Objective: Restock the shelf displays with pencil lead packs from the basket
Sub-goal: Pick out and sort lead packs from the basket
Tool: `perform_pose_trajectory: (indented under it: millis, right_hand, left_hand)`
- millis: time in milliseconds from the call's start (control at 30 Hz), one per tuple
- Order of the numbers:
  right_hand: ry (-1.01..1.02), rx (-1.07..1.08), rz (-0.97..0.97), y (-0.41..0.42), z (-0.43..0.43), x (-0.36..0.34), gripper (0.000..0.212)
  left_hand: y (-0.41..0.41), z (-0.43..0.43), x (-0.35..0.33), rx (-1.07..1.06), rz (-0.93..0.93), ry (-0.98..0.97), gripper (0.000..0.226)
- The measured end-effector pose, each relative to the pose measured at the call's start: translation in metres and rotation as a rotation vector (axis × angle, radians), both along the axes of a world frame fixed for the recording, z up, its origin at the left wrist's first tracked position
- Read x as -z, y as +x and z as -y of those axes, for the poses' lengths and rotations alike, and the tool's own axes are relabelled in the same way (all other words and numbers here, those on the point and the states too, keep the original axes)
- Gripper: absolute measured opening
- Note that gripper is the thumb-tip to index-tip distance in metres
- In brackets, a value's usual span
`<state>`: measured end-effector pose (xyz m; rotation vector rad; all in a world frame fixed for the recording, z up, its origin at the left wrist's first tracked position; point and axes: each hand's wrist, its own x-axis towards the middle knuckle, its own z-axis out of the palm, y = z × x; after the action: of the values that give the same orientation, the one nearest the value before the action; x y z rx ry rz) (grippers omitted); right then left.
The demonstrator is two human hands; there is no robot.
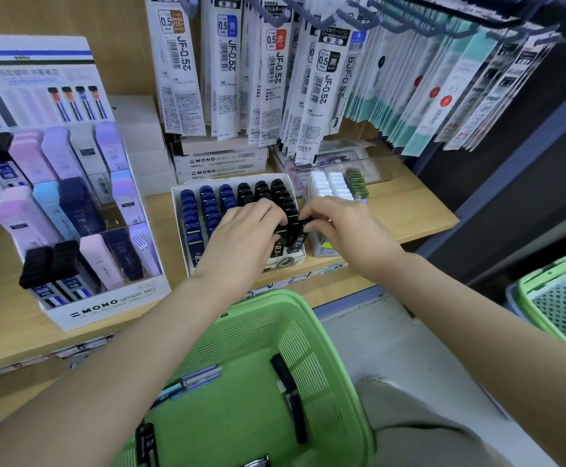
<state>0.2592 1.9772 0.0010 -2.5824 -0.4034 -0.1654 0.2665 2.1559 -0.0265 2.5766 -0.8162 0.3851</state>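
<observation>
A white display box [177,210] on the wooden shelf holds rows of blue lead packs [190,214] on its left and black lead packs [279,192] on its right. My left hand [244,235] lies over the middle rows, fingers bent onto the black packs. My right hand [335,224] pinches a black lead pack [297,239] at the box's front right corner. Below, the green basket [338,375] holds several loose packs, black ones [286,372] and pale ones [194,380].
A tall MONO graph MG display [72,203] with pastel and dark cases stands to the left. Refill packets [274,79] hang on hooks above. White packs [330,185] sit right of the box. A second green basket [564,298] rests at the far right.
</observation>
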Motion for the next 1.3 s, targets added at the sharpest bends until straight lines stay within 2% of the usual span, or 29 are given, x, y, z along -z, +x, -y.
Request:
perform_pose_trajectory:
  millis: [100,267,467,600,733,867,933,1033,1167,1300]
  right_hand:
    - [-0.049,-0.025,-0.024,0.003,-0.003,0.001,0.013]
    - [-0.115,-0.004,0.076,0.004,-0.008,0.004,0.018]
    - [-0.114,0.029,0.097,-0.001,-0.01,0.005,0.019]
    - [-0.228,0.039,0.14,-0.005,-0.01,0.007,0.021]
    - [-0.36,0.004,0.287,-0.015,-0.008,0.009,0.017]
    - [-0.364,-0.002,0.417,-0.032,-0.012,0.009,0.02]
    - [-0.369,-0.037,0.445,-0.044,-0.019,0.012,0.023]
    - [-0.391,-0.136,0.431,-0.061,-0.033,0.028,0.022]
    - [-0.391,-0.287,0.32,-0.075,-0.058,0.075,0.016]
    - [-0.397,-0.441,0.063,-0.094,-0.088,0.14,0.03]
  left_hand:
    - [0.002,0.0,0.001,0.003,0.014,0.008,0.021]
    - [0.004,0.0,0.002,0.0,0.031,0.013,0.021]
    - [0.005,0.0,0.001,0.01,0.023,0.024,0.021]
    - [0.005,-0.001,-0.001,0.025,0.013,0.031,0.023]
    - [0.0,-0.009,-0.001,0.038,0.047,0.054,0.025]
    - [-0.025,-0.035,0.002,-0.013,0.151,0.038,0.018]
    - [-0.047,-0.054,0.009,-0.039,0.169,0.042,0.021]
    - [-0.08,-0.082,0.029,-0.065,0.157,0.045,0.025]
    - [-0.11,-0.119,0.066,-0.175,0.031,0.068,0.024]
    - [-0.131,-0.159,0.105,-0.314,-0.109,0.103,0.026]
